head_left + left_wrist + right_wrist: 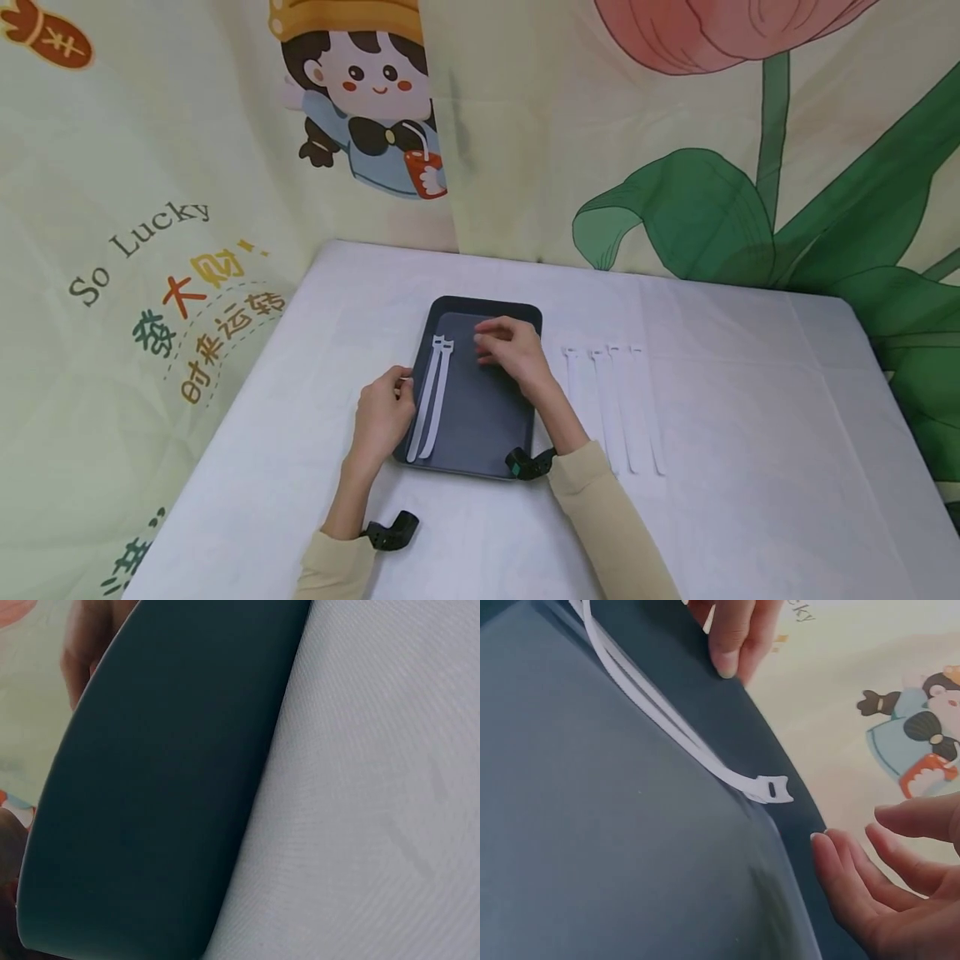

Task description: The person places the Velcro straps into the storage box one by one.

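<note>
A dark rectangular tray (480, 417) lies on the table. Two white cable ties (431, 404) with slotted heads lie lengthwise inside it, along its left side; in the right wrist view these white ties (682, 735) bow and partly overlap. My left hand (384, 417) holds the tray's left rim, a fingertip (727, 664) showing over the edge. Over the tray's upper right part is my right hand (513, 350), its fingers loosely bent with nothing between them. The left wrist view is mostly filled by the tray's wall (165, 772).
Several more white cable ties (622, 408) lie side by side on the white tablecloth (750, 433), right of the tray. A printed curtain (510, 167) hangs behind the table and along its left side. Each wrist carries a small black camera (393, 531).
</note>
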The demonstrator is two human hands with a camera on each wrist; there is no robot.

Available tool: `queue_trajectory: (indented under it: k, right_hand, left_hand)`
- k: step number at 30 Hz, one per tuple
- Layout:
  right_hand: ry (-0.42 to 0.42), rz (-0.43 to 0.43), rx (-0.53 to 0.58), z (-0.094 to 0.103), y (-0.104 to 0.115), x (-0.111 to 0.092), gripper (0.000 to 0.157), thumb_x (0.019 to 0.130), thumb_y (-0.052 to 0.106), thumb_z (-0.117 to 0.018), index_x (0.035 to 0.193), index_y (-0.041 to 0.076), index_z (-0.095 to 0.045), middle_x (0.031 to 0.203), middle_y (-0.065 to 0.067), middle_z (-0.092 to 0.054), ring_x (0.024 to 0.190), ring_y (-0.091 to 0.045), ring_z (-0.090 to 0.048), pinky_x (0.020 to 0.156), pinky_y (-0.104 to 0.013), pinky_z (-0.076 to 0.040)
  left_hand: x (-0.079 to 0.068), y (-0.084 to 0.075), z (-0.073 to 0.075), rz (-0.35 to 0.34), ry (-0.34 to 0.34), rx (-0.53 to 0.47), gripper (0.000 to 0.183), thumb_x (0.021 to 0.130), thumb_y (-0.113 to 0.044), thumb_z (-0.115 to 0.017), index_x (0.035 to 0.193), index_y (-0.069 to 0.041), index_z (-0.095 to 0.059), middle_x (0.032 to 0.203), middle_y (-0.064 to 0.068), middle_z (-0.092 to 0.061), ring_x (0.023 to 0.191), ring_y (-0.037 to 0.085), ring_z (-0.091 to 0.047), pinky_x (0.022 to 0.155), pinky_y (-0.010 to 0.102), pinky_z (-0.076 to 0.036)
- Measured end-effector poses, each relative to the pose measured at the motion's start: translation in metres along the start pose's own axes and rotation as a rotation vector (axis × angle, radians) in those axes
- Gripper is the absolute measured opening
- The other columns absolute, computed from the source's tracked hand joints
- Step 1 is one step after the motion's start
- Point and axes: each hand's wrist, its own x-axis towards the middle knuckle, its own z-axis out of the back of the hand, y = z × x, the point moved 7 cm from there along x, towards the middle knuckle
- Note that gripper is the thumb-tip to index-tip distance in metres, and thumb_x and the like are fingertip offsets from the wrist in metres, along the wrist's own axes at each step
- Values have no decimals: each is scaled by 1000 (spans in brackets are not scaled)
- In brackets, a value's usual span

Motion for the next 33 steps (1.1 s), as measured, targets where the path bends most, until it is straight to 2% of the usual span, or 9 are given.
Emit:
queue_trajectory:
  k: [4,9,15,21,26,29,33]
  right_hand:
    - [-6,23,7,6,3,-6,30,99,10,-68,124,-7,-67,118,-29,-70,99,-40,-72,87,-49,-59]
    - [-28,63,15,16,9,-14,25,98,10,-68,119,-4,-70,116,-32,-69,97,-42,-72,88,-51,-59]
    - [-65,100,2,30,13,-25,20,98,13,-70,114,2,-73,116,-29,-70,97,-39,-72,86,-46,-60]
    - [-104,122,-27,46,12,-31,16,97,12,-70,110,4,-74,112,-28,-71,97,-45,-70,86,-51,-59]
    - [-154,137,-73,61,15,-30,15,97,11,-70,109,3,-74,108,-23,-73,94,-44,-71,84,-51,-60]
    - [-202,132,-141,73,16,-29,17,97,11,-70,111,1,-74,107,-19,-74,93,-41,-71,83,-53,-59]
    - [-263,116,-202,90,16,-27,20,97,10,-69,113,-1,-73,106,-20,-74,93,-40,-72,84,-55,-59]
  left_hand:
    - [-1,1,1,4,-6,7,28,102,-5,-54,123,5,-68,102,22,-75,82,30,-71,64,38,-54]
    - [-3,3,0,16,-3,5,28,102,-6,-54,124,5,-67,102,22,-75,81,29,-70,63,36,-53]
    - [-4,3,-1,12,2,4,27,102,-5,-54,123,6,-68,101,22,-75,80,29,-70,63,36,-53]
    - [-3,2,-1,3,6,8,27,102,-6,-54,123,6,-68,101,22,-75,79,28,-69,61,33,-51]
    - [-2,1,-3,4,9,-3,28,103,-7,-54,124,5,-67,102,22,-75,80,29,-70,63,35,-53]
    - [-2,2,-3,6,11,-5,28,103,-7,-54,124,5,-67,103,22,-75,82,29,-71,65,38,-54]
    - [0,1,-2,-2,7,-7,28,103,-7,-54,124,6,-67,102,22,-75,81,29,-70,64,37,-54]
